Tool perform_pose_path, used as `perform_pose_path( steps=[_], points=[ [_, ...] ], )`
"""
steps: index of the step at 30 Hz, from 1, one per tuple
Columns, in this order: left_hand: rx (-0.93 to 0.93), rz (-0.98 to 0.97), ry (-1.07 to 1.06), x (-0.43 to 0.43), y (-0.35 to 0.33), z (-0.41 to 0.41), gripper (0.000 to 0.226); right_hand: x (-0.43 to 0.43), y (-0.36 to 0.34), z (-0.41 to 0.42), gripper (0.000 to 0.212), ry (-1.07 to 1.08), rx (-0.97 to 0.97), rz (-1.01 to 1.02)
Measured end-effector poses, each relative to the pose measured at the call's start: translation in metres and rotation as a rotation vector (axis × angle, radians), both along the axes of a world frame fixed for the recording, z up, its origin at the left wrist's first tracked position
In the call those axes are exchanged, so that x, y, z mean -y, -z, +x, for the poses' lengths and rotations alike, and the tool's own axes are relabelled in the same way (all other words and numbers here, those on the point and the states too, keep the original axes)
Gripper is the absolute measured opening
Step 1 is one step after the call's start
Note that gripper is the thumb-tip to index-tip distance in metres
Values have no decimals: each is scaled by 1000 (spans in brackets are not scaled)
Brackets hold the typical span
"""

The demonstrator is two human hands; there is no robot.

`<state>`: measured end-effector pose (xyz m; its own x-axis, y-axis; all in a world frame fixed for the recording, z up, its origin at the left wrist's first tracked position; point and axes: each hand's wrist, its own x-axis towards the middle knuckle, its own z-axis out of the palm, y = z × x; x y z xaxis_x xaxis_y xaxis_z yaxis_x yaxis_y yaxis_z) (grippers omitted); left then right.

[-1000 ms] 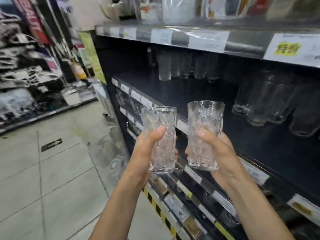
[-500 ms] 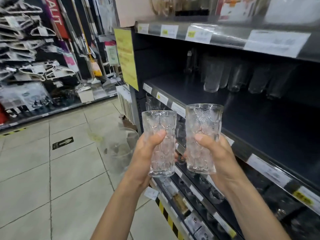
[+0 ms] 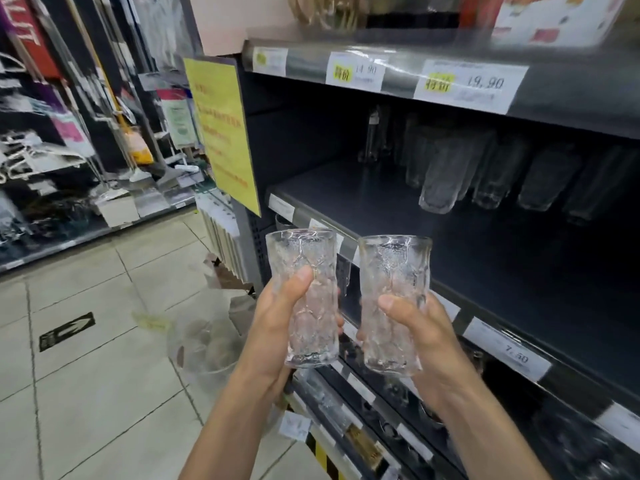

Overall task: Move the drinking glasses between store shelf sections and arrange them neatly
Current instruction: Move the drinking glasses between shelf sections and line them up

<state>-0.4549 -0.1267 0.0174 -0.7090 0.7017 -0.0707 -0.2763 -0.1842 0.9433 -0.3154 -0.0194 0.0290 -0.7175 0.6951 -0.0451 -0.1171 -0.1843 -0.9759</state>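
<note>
L hand (image 3: 277, 327) & R hand (image 3: 420, 327) each grip an upright textured glass, left glass (image 3: 304, 271), right glass (image 3: 394, 268), in front of dark shelf (image 3: 346, 192) w/ more glasses (image 3: 440, 174).

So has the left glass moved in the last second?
Yes. The left glass has shifted left along the shelf, nearer the yellow sign.

Head camera faces forward-down, near the shelf (image 3: 346, 195).

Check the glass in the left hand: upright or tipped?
Upright. The left hand grips the glass rim up, base down, sides near vertical.
</note>
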Motion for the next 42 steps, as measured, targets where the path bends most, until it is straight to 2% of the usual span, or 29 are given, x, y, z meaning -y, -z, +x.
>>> perform_pose_path(
  steps=[3,8,10,13,19,21,26,29,31,34,36,37,39,42],
  points=[
    [-2,-14,2,-27,-2,-28,103,-23,6,-26,42,52,-21,-33],
    [-57,-66,117,-77,-8,-75,93,-54,-3,-64,48,130,-16,-22],
    [-88,-69,151,-95,-11,-89,96,-64,-7,-73,53,177,-19,-29],
    [-76,-31,234,-118,-13,-105,105,-78,-9,-83,46,247,-21,-17],
    [-75,-10,375,-149,-7,-134,111,-92,-13,-99,77,403,41,62],
    [-85,-20,433,-156,-9,-141,104,-93,-12,-105,84,459,48,61],
    [-102,6,564,-170,2,-164,49,-86,-7,-123,91,579,82,101],
    [-121,18,646,-175,6,-183,36,-87,-2,-139,115,653,78,101],
    [-121,21,678,-178,11,-197,37,-86,1,-151,123,688,77,107],
    [-133,35,714,-183,10,-215,60,-85,4,-166,111,725,76,122],
    [-135,42,725,-184,9,-224,72,-83,5,-174,112,742,71,124],
    [-141,39,728,-184,8,-227,75,-81,5,-178,103,742,66,131],
    [-150,31,752,-186,9,-234,77,-76,1,-185,71,742,56,163],
    [-160,29,787,-189,11,-239,72,-68,1,-191,56,765,61,177]
  ],
)
